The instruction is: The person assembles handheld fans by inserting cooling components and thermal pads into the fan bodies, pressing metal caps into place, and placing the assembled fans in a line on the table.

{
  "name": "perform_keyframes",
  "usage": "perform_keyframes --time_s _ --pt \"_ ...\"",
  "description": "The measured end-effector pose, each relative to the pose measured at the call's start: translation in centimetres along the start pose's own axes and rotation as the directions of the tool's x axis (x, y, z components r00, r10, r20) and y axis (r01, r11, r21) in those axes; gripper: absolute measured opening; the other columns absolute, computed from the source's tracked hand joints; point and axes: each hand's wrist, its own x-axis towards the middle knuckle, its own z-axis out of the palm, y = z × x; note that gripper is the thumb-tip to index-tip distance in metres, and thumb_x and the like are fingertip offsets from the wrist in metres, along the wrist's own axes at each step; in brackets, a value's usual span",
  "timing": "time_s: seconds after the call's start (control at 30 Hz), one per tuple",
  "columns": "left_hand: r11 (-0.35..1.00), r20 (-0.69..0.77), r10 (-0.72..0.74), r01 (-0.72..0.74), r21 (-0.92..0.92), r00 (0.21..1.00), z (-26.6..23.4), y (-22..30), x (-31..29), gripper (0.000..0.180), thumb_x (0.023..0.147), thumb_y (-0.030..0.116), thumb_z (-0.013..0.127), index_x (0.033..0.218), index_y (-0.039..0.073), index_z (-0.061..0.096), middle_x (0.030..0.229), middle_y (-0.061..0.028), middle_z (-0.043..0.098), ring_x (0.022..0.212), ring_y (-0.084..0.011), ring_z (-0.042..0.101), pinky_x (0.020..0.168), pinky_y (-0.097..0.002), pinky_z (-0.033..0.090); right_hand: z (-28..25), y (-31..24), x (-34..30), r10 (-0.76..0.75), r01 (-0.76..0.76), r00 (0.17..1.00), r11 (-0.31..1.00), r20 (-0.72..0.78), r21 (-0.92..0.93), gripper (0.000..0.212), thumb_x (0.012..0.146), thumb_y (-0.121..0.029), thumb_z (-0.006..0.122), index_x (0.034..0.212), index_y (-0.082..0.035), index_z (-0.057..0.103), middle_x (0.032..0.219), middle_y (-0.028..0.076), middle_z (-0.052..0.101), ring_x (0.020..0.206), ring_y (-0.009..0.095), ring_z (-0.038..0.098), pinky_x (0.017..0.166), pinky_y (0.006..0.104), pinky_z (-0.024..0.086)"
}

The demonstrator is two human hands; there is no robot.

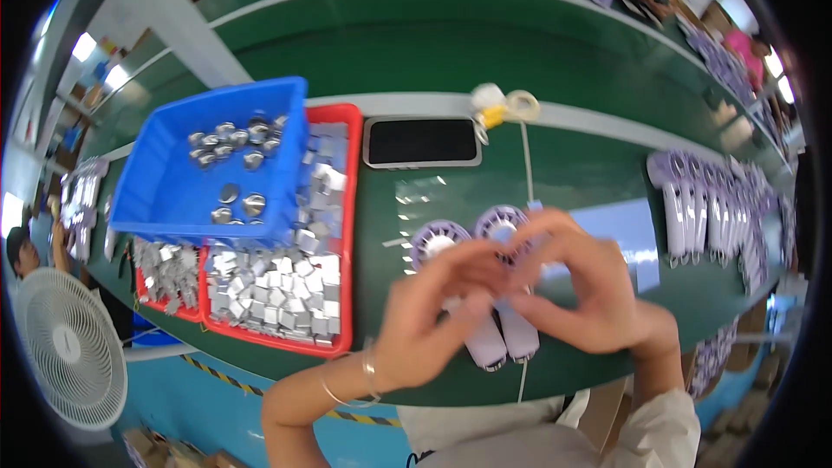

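Two handheld fans with round purple slotted heads and pale handles lie side by side on the green table: the left fan (438,241) and the right fan (500,224). Above them my left hand (433,321) and my right hand (582,282) meet at the fingertips. Both hands are closed, thumbs and fingers pinched together over the fans' middles. Whatever sits between the fingertips is too small and blurred to make out. My hands cover the part where the fan heads join the handles.
To the left, a blue bin (165,182) of round silver caps rests on a red tray (347,295) of square metal pieces. A phone (423,141) and a tape roll (523,106) lie behind the fans. Rows of purple fans (706,199) line the right, beside a blue sheet (620,230).
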Motion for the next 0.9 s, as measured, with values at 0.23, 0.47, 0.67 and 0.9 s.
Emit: perform_keyframes --time_s 0.23,0.47,0.67,0.9 --pt "0.983 -0.129 -0.029 0.004 -0.185 0.991 -1.7 1.1 1.8 0.024 0.098 0.003 0.059 0.119 -0.007 0.055 0.111 -0.0144 0.064 0.099 -0.0183 0.066 0.081 -0.0358 0.061 1.5 1.4 2.9 -0.004 0.013 0.995 0.996 -0.098 0.086 0.02 0.081 -0.001 0.074 0.094 -0.003 0.06 0.086 0.006 0.065 0.083 0.02 0.068 0.076 0.0318 0.051" --pt "0.976 -0.169 -0.125 0.091 -0.196 0.978 -2.2 1.0 0.9 0.017 0.093 -0.003 0.065 0.109 -0.007 0.059 0.106 -0.0117 0.065 0.094 -0.0161 0.067 0.078 -0.0326 0.063 2.4 1.5 3.1 0.13 -0.126 0.991 0.98 -0.017 0.157 0.022 0.082 0.008 0.069 0.1 -0.001 0.06 0.097 0.006 0.062 0.106 0.019 0.061 0.092 0.0315 0.048" --pt "0.993 -0.189 -0.073 0.053 -0.108 0.979 -2.3 1.4 1.3 0.015 0.092 -0.004 0.066 0.106 -0.006 0.06 0.102 -0.0097 0.065 0.094 -0.0131 0.067 0.081 -0.03 0.062 1.9 2.5 3.6 0.181 -0.167 0.981 0.972 -0.074 0.164 0.023 0.082 -0.003 0.074 0.104 -0.004 0.064 0.091 0.007 0.068 0.087 0.017 0.064 0.078 0.0303 0.051" --pt "0.999 -0.208 -0.013 0.021 0.035 0.978 -2.2 1.3 1.5 0.02 0.092 -0.002 0.066 0.111 -0.004 0.059 0.097 -0.0078 0.065 0.085 -0.0109 0.066 0.073 -0.0253 0.058 1.9 3.6 3.5 0.074 -0.07 0.997 0.985 -0.017 0.158 0.008 0.082 -0.002 0.074 0.088 -0.003 0.069 0.096 0.007 0.065 0.094 0.018 0.061 0.084 0.0307 0.048"
